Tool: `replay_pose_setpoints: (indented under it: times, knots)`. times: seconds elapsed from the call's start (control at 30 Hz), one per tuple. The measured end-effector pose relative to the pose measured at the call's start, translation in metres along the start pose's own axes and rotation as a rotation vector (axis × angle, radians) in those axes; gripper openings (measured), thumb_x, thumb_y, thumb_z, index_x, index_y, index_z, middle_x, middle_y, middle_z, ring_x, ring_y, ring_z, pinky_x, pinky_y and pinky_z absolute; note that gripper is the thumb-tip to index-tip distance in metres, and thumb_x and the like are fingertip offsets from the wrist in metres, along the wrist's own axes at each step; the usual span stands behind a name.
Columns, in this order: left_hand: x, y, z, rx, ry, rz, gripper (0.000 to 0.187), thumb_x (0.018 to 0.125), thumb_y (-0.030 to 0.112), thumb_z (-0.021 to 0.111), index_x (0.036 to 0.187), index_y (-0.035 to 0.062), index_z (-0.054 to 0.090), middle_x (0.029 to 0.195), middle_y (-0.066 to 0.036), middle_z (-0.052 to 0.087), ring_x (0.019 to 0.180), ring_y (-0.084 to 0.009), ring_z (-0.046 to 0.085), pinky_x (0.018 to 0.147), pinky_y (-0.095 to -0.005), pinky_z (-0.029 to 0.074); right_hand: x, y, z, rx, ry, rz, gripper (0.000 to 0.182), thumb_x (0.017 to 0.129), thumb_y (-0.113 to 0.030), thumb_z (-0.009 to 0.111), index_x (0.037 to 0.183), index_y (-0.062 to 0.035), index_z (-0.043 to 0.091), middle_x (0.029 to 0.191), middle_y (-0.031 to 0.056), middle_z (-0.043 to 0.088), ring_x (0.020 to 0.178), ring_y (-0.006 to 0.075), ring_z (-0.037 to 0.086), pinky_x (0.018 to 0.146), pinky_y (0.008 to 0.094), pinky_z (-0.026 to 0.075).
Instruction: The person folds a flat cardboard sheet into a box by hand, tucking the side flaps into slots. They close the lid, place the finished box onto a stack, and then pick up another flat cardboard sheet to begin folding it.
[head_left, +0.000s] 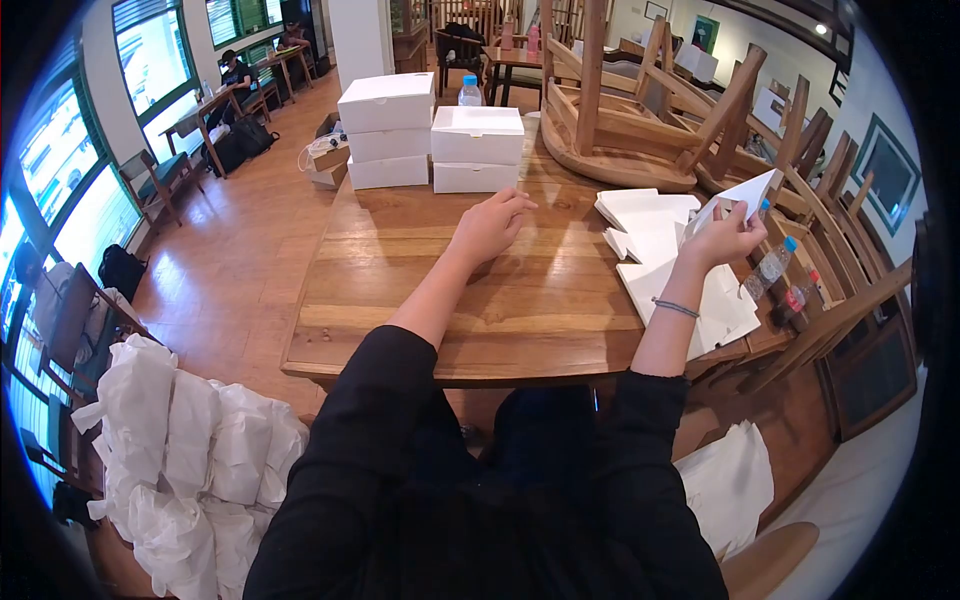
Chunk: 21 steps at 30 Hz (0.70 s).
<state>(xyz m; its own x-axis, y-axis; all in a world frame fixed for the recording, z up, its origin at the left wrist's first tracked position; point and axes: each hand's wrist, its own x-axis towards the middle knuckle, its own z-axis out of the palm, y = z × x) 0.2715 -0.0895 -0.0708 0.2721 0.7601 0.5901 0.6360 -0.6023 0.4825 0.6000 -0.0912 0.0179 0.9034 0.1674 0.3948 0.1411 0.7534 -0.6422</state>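
My left hand (491, 226) is over the middle of the wooden table (400, 290), fingers bent and loosely apart, holding nothing. At the right, my right hand (728, 236) grips a folded piece of white card (752, 196) between thumb and fingers. Beneath and beside that hand lie flat white cardboard pieces (648, 222) in an uneven pile, partly covered by my forearm. Beyond my left hand, closed white boxes stand in two stacks: a taller stack (388, 130) and, to its right, a stack of two (477, 150).
Bottles (768, 268) stand at the right, beside upturned wooden chairs (620, 150). Another bottle (469, 92) is behind the boxes. White bags (190, 440) are piled at lower left. People (238, 80) sit along the windows.
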Motion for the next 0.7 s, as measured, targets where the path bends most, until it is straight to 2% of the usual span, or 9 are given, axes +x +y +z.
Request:
replay_pose_setpoints:
  times: [0.17, 0.37, 0.4, 0.5, 0.53, 0.57, 0.63, 0.7]
  knots:
    - [-0.001, 0.000, 0.002, -0.014, -0.006, 0.024, 0.025, 0.099, 0.014, 0.059, 0.119, 0.0208, 0.072, 0.125, -0.001, 0.068, 0.105, -0.0320, 0.070, 0.090, -0.0449, 0.058, 0.014, -0.036, 0.002, 0.071, 0.001, 0.088, 0.024, 0.107, -0.010, 0.058, 0.122, 0.0051, 0.047, 0.125, 0.0207, 0.055, 0.104, 0.0253, 0.069, 0.081, 0.0330, 0.071]
    - [-0.003, 0.003, 0.002, -0.025, -0.077, -0.007, 0.028, 0.098, 0.014, 0.057, 0.122, 0.0205, 0.071, 0.124, -0.003, 0.067, 0.105, -0.0321, 0.069, 0.091, -0.0443, 0.058, 0.058, -0.028, 0.000, 0.031, -0.103, 0.109, 0.027, 0.106, -0.012, 0.061, 0.125, 0.0024, 0.049, 0.131, 0.0179, 0.057, 0.105, 0.0257, 0.069, 0.081, 0.0375, 0.067]
    - [-0.003, 0.006, 0.001, -0.026, -0.092, -0.013, 0.029, 0.098, 0.013, 0.057, 0.123, 0.0201, 0.071, 0.124, -0.003, 0.067, 0.105, -0.0319, 0.069, 0.091, -0.0439, 0.058, 0.065, -0.027, 0.002, -0.054, -0.126, 0.102, 0.027, 0.105, -0.013, 0.064, 0.124, 0.0013, 0.053, 0.126, 0.0158, 0.062, 0.104, 0.0230, 0.070, 0.075, 0.0360, 0.064]
    - [-0.004, 0.018, 0.002, 0.019, -0.100, 0.123, 0.033, 0.098, 0.014, 0.057, 0.128, 0.0162, 0.068, 0.130, -0.006, 0.066, 0.112, -0.0330, 0.067, 0.095, -0.0440, 0.056, 0.094, -0.020, 0.006, -0.183, -0.263, 0.043, 0.022, 0.103, -0.012, 0.065, 0.120, 0.0001, 0.059, 0.115, 0.0128, 0.067, 0.094, 0.0179, 0.071, 0.071, 0.0315, 0.061]
    - [-0.005, 0.028, 0.009, 0.071, -0.093, 0.227, 0.037, 0.097, 0.015, 0.057, 0.133, 0.0150, 0.065, 0.138, -0.008, 0.063, 0.120, -0.0335, 0.064, 0.100, -0.0460, 0.053, 0.105, -0.017, 0.007, -0.291, -0.297, -0.060, 0.016, 0.101, -0.010, 0.066, 0.114, -0.0007, 0.063, 0.103, 0.0095, 0.070, 0.081, 0.0152, 0.070, 0.066, 0.0296, 0.059]
    - [-0.003, 0.041, 0.021, 0.124, -0.082, 0.331, 0.042, 0.097, 0.017, 0.057, 0.139, 0.0139, 0.062, 0.146, -0.010, 0.060, 0.129, -0.0339, 0.060, 0.105, -0.0480, 0.051, 0.118, -0.014, 0.009, -0.330, -0.354, -0.051, 0.016, 0.101, -0.010, 0.067, 0.113, -0.0006, 0.064, 0.099, 0.0090, 0.070, 0.079, 0.0148, 0.070, 0.064, 0.0296, 0.059]
    - [-0.008, 0.065, 0.053, 0.186, -0.126, 0.568, 0.054, 0.102, 0.033, 0.058, 0.152, 0.0158, 0.052, 0.161, -0.011, 0.046, 0.145, -0.0334, 0.048, 0.115, -0.0519, 0.042, 0.144, -0.006, 0.015, -0.403, -0.468, -0.035, 0.014, 0.100, -0.010, 0.068, 0.111, -0.0004, 0.065, 0.093, 0.0079, 0.070, 0.074, 0.0141, 0.069, 0.059, 0.0296, 0.058]
    - [-0.008, 0.088, 0.089, 0.144, -0.247, 0.639, 0.066, 0.104, 0.051, 0.054, 0.160, 0.0203, 0.042, 0.168, -0.009, 0.037, 0.154, -0.0291, 0.036, 0.121, -0.0595, 0.033, 0.153, -0.013, 0.020, -0.453, -0.483, -0.097, 0.014, 0.099, -0.011, 0.069, 0.108, -0.0010, 0.067, 0.088, 0.0066, 0.070, 0.072, 0.0131, 0.068, 0.056, 0.0300, 0.056]
